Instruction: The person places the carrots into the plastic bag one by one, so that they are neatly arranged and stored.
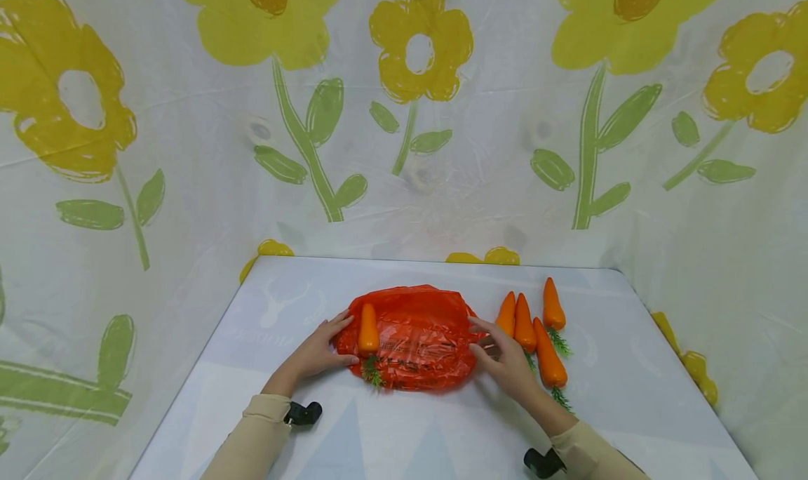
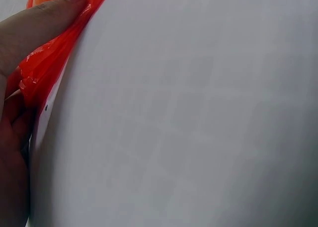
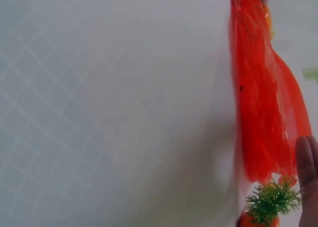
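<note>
A crumpled red plastic bag lies mid-table, with an orange toy carrot lying upright in the view over its left part. My left hand rests at the bag's left edge, thumb and fingers spread apart and touching the plastic. In the left wrist view, the thumb lies across the red film, and the other fingers are partly hidden. At the bag's right edge my right hand has its fingers loosely bent, holding nothing. Close beside it are several more carrots with green tops.
The white patterned table has its far edge behind the bag. Curtains printed with yellow flowers hang behind and along both sides. One carrot lies a little farther back than the rest of the right-hand group.
</note>
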`<state>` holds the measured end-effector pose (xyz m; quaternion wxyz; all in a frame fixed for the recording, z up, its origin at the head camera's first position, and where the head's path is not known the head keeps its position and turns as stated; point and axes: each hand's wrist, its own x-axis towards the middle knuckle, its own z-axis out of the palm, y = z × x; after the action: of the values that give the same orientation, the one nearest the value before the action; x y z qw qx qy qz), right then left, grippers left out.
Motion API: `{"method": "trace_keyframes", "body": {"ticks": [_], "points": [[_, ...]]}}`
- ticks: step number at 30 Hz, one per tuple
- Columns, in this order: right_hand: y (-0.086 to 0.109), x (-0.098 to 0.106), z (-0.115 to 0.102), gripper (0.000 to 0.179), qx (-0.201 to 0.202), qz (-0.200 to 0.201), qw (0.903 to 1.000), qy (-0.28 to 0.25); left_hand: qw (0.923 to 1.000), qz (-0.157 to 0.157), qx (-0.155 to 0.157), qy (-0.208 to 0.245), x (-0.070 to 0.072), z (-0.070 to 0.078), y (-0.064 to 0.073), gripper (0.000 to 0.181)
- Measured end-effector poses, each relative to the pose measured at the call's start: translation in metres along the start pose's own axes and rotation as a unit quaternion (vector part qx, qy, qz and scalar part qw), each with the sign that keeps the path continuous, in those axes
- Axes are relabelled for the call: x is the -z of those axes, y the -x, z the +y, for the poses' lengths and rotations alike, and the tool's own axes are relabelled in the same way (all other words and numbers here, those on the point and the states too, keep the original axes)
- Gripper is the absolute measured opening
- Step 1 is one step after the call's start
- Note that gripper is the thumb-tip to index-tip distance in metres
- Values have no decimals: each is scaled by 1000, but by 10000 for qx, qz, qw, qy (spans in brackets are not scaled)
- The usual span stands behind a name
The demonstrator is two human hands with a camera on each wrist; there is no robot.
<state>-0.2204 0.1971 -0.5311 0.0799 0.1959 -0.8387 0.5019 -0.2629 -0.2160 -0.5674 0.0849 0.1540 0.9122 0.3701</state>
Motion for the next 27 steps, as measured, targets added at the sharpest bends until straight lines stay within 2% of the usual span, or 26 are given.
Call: {"method": "trace_keyframes", "body": {"ticks": [6, 12, 27], "points": [[1, 6, 1, 47, 14, 57, 10000, 27, 10000, 2, -95, -28, 0, -1, 0, 95], [4, 11, 0, 48, -131, 122, 9998, 27, 10000, -5, -15, -53, 0, 0, 1, 95], [14, 25, 8, 52, 157, 461, 9986, 219, 9999, -9, 127, -55, 0, 3, 0, 95]]}}
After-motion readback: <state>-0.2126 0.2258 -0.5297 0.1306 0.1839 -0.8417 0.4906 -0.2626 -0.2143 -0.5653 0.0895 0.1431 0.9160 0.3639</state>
